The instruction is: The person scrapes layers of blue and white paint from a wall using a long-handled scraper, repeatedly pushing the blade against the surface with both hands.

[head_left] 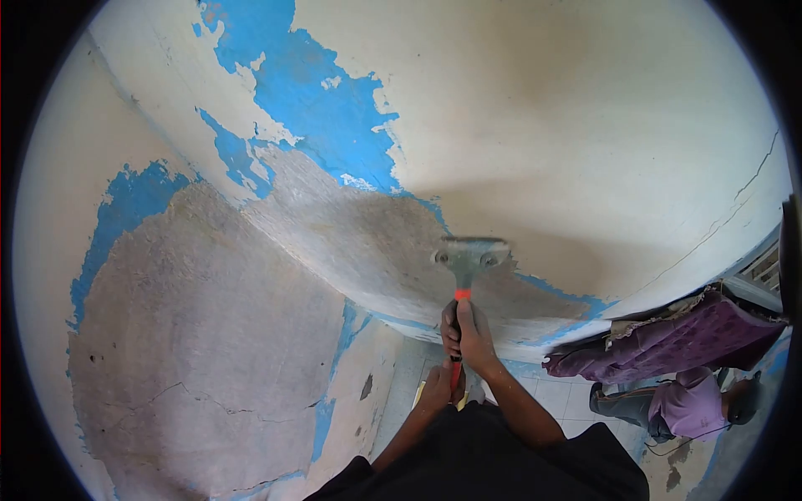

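A long-handled wall scraper [464,260] with a wide metal head and a red and black handle points up at the wall. Its blade lies at the border between cream paint [568,142] and bare grey plaster [376,230]. Wrapped round the handle just below the head is my right hand [473,336]. Lower down, my left hand [438,389] grips the handle's end, its fingers partly hidden. Blue undercoat [334,100] shows in ragged patches above and left of the head.
On the left, the adjoining wall [217,326] has a large bare patch with cracks. A purple cloth [668,338] covers something along the wall at right. Near it is another person [689,405] in a pink top. Pale floor tiles [576,401] show below.
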